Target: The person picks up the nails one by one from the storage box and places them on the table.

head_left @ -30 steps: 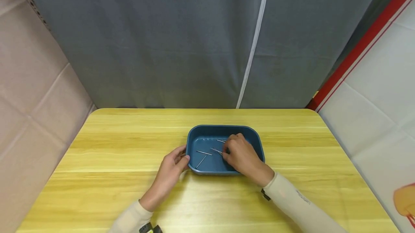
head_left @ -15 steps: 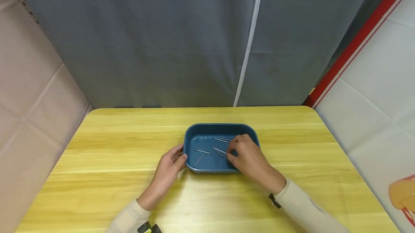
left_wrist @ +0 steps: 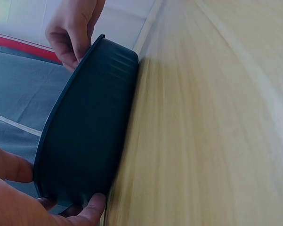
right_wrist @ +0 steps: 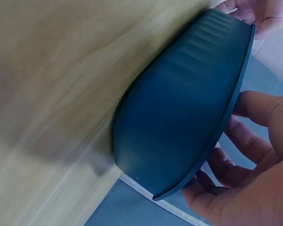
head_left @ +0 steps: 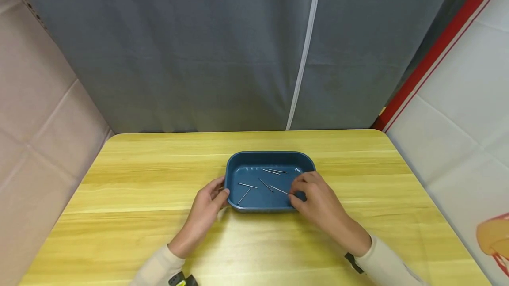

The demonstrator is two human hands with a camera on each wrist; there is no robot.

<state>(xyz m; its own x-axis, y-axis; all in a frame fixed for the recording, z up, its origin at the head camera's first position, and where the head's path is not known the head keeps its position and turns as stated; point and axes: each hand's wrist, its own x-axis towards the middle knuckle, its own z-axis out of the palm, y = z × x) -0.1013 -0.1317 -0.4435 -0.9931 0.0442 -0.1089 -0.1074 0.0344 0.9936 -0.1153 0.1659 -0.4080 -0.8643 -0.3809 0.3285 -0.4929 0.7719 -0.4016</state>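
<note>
A blue rectangular tray (head_left: pixel 270 209) stands on the table, with several thin metal rods inside it. My left hand (head_left: pixel 207 202) holds the tray's left end, thumb at the rim and fingers along the outer wall. In the tray's right part, my right hand (head_left: pixel 316 195) pinches the end of one thin metal rod (head_left: pixel 279 190), which points left from the fingertips. Close to its tip lies a slanted rod (head_left: pixel 266 185). In the right wrist view, the tray's wall (right_wrist: pixel 174 99) hides the rods and some fingertips reach behind the rim.
Two rods (head_left: pixel 274 171) lie close together near the tray's back wall, and two more (head_left: pixel 247 185) are at its left. The wooden table (head_left: pixel 139 180) ends at a grey curtain (head_left: pixel 199 56). White panels flank both sides.
My right hand has moved right and a little nearer inside the tray, drawing one rod off the slanted one it overlapped. The left hand keeps its place on the tray.
</note>
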